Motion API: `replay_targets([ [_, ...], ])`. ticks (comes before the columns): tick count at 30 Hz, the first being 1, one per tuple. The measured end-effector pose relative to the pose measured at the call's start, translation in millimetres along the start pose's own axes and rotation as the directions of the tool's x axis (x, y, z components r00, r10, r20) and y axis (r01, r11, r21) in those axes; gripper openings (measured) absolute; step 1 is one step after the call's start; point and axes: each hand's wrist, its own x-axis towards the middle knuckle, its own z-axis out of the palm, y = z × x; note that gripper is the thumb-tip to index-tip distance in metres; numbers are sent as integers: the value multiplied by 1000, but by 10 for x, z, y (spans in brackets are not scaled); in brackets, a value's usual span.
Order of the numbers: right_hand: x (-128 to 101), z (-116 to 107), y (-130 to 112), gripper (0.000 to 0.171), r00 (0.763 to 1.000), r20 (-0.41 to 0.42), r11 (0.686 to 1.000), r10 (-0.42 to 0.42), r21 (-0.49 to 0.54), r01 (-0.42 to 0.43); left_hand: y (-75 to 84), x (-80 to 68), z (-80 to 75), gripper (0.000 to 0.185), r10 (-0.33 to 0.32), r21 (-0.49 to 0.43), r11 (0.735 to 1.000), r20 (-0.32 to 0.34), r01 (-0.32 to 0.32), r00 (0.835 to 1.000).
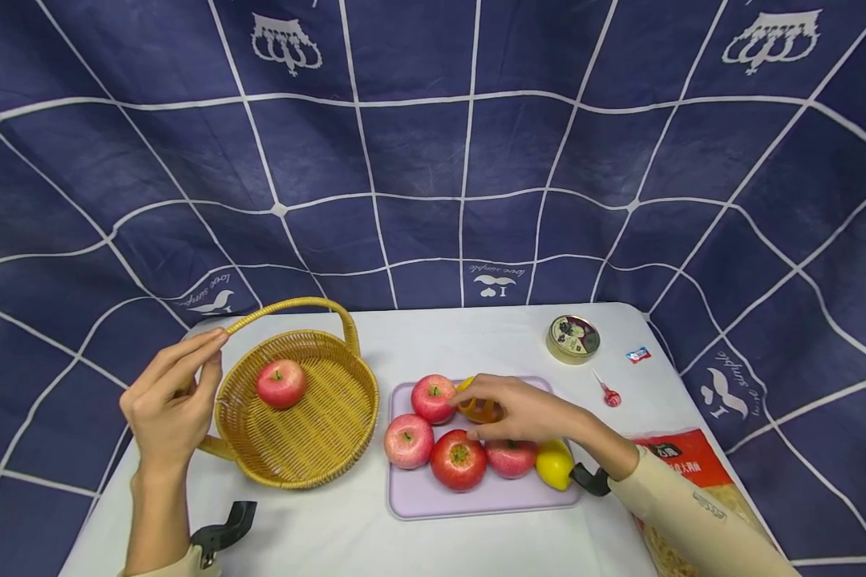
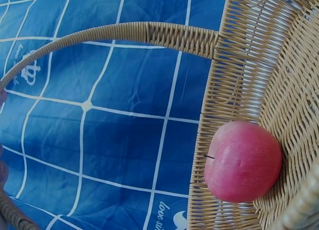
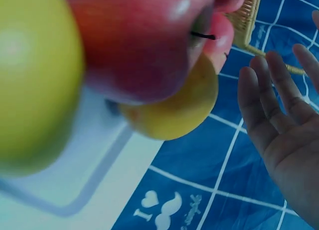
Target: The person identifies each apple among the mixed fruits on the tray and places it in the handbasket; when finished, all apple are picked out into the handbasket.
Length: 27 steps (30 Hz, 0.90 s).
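Navy cloth backdrop [image 1: 433, 160] with white grid lines, draped behind and round a white table [image 1: 404, 336].

Far left: left hand [image 1: 169, 401] seen beside the wicker basket [image 1: 317, 449], fingers long and nearly straight. Index tip lay up at the foot of the handle, gripping nothing. Could not tell whether the palm actually pressed the rim. One red apple in the basket [image 1: 281, 383], lying towards the rear wall, stalk sideways in the left wrist view.

Centre: lilac tray [image 1: 433, 501] just beside the basket, carrying four red apples [image 1: 459, 459], an orange fruit [image 1: 482, 410] and a lemon [image 1: 554, 463] at the right end.

Right hand [image 1: 527, 413] hovered over the tray's back row, fingers spread and relaxed, palm bare in the right wrist view, holding nothing. Orange fruit found directly under the fingertips, wedged between a rear apple and a front apple. Contact not confirmed.

Judged best here: come down from above, thumb on the near side and fingers on the far side, and lift straight up so the touching apples stay put. Worth pressing the left hand against the rim to keep the basket from sliding.

Far right: round tin [image 1: 573, 338], lollipop [image 1: 609, 395], small wrapper [image 1: 638, 353], red food packet [image 1: 685, 465].
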Motion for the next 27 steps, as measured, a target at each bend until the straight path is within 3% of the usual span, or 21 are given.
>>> replay_targets([
  [9, -271, 49, 151, 42, 995, -21, 995, 95, 43, -94, -9, -6, -7, 10, 4, -6, 1000, -1, -4, 1000],
  [17, -454, 102, 289, 43, 988, -55, 987, 144, -61, -147, -14, -6, -17, 11, 6, 5, 1000, 3, -6, 1000],
  [27, -569, 167, 414, 43, 984, -57, 981, 166, -93, -171, -20, -10, -24, 11, 11, 8, 1000, 11, -11, 1000],
])
